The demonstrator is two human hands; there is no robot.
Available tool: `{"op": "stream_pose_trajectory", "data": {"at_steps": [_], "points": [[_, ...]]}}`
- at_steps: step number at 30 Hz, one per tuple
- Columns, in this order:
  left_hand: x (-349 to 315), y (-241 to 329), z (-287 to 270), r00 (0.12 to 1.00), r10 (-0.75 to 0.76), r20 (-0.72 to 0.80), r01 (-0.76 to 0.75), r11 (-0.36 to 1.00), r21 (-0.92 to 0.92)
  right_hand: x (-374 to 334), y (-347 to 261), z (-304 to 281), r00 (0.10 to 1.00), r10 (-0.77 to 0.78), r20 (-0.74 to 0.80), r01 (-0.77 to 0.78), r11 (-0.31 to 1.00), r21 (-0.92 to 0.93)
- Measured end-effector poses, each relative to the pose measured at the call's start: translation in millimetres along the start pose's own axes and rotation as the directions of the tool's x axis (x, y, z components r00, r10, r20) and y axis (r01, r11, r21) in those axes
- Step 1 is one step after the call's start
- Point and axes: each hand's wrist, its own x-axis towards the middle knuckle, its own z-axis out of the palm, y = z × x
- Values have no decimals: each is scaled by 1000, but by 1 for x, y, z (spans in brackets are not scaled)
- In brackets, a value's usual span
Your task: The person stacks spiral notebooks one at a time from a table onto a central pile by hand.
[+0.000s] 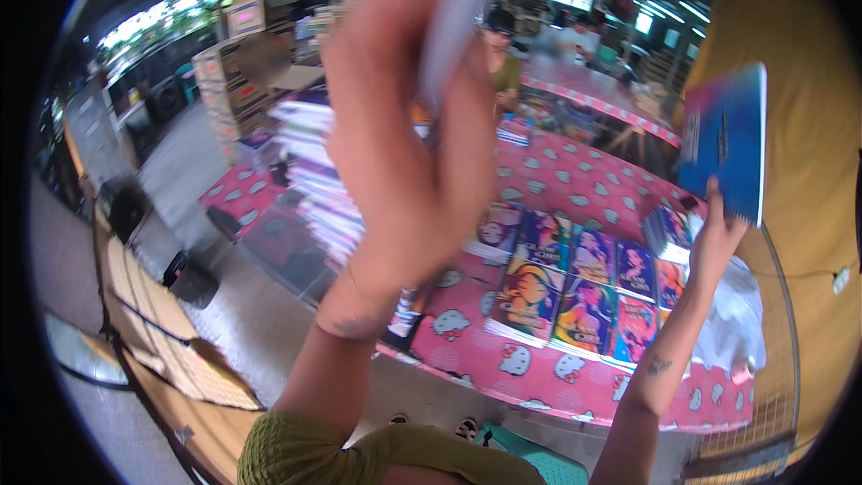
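Observation:
My left hand [395, 135] is raised close in front of me, large and smeared by motion. A pale, thin, blurred thing [462, 13] runs between its thumb and fingers; its kind cannot be made out. Out to the right, my right hand [716, 232] grips a blue notebook [725, 148] by its lower edge, thumb on the cover, holding it upright above the table. Below, rows of colourful illustrated notebooks [525, 296] lie in low piles on a pink patterned tablecloth [467, 328]. A tall stack of notebooks [314, 171] is partly hidden behind my left arm.
Cardboard boxes [224, 90] are stacked at the far left. Two people [503, 63] sit or stand beyond the table, near another pink-edged table [611, 99]. White plastic [732, 314] hangs at the right edge, beside a yellow curtain [808, 126]. A teal stool [539, 458] is below me.

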Motion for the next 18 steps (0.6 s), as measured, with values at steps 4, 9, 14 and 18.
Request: {"op": "stream_pose_trajectory", "data": {"at_steps": [4,9,14,18], "points": [[88,-52,-76,964,224,142,-258,920,297,-1,-59,155,915,-381,128,366,922,127],[109,-104,-151,784,-141,605,-167,890,424,-34,-61,253,468,-439,767,401,879,258],[90,-97,-185,268,-401,876,13,911,413,-62,-18,229,877,-115,466,9,975,224],[45,-34,-170,787,-170,593,161,985,68,-116,105,122,877,169,451,32,914,-405]]}}
